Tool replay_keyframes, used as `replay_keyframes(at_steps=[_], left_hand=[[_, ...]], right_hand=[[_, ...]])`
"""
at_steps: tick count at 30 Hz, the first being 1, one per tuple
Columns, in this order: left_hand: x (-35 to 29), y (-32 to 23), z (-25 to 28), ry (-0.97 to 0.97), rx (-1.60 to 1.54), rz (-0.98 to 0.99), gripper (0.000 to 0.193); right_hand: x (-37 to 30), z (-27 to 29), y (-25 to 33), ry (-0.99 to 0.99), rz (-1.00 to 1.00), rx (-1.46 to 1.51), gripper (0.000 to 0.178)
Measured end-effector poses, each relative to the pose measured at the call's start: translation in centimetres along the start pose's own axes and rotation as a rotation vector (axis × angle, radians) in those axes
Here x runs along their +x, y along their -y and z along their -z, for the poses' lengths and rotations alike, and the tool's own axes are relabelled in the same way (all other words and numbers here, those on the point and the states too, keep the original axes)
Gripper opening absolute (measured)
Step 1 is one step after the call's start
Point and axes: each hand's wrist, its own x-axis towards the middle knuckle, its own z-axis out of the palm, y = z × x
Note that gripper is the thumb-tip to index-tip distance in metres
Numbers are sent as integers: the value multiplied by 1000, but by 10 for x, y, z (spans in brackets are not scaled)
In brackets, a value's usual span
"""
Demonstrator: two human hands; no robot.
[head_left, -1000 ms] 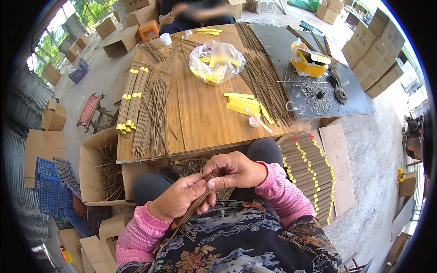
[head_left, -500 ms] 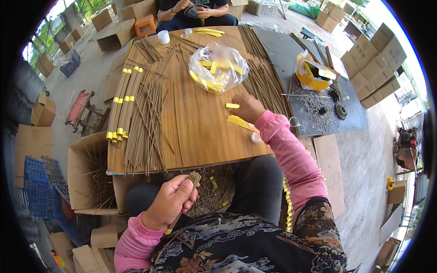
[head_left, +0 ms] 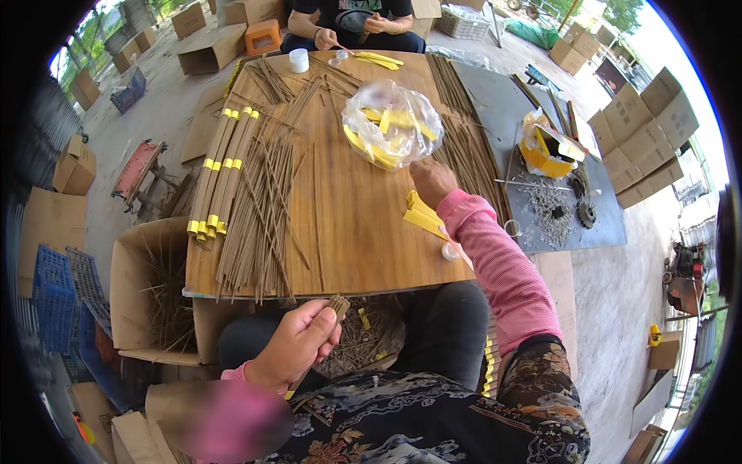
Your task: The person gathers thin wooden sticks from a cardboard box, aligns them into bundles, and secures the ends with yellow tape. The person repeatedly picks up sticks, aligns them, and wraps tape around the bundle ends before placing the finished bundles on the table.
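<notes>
Low at the front of the table, my left hand (head_left: 297,340) is wrapped round an upright-tilted bundle of incense sticks (head_left: 338,304), with a bit of yellow at its lower end. My right hand (head_left: 434,182) is reached out over the table, fingers curled, at the near right side of a clear plastic bag (head_left: 433,124) of yellow paper strips. Its fingertips are mostly hidden, and I cannot make out anything in them. Several loose yellow strips (head_left: 423,216) lie just below that hand, close to a small white-lidded pot (head_left: 450,251).
Banded bundles (head_left: 220,174) and loose sticks (head_left: 259,209) cover the table's left. More sticks (head_left: 471,162) lie right, beside a grey board (head_left: 533,224) with scraps and a yellow box (head_left: 545,155). A carton (head_left: 139,309) stands left. Across the table sits another person (head_left: 352,23).
My right hand has drawn closer to the bag, and the yellow strip at its fingertips no longer shows. The left hand keeps its bundle. The whole view has shifted slightly.
</notes>
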Motion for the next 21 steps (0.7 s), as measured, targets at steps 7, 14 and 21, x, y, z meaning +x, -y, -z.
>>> replay_keyframes(at_steps=[7,14,21], left_hand=[[-18,-1,-9,-28,45,-87,28],[-46,4,-20,-34,84,-200,28],[-63,12,-31,-23,56,-247,27]], right_hand=[[-28,101,86,-294,144,1002,9],[-156,140,186,363,-19,1591,10],[-186,139,220,97,-15,1501,15]])
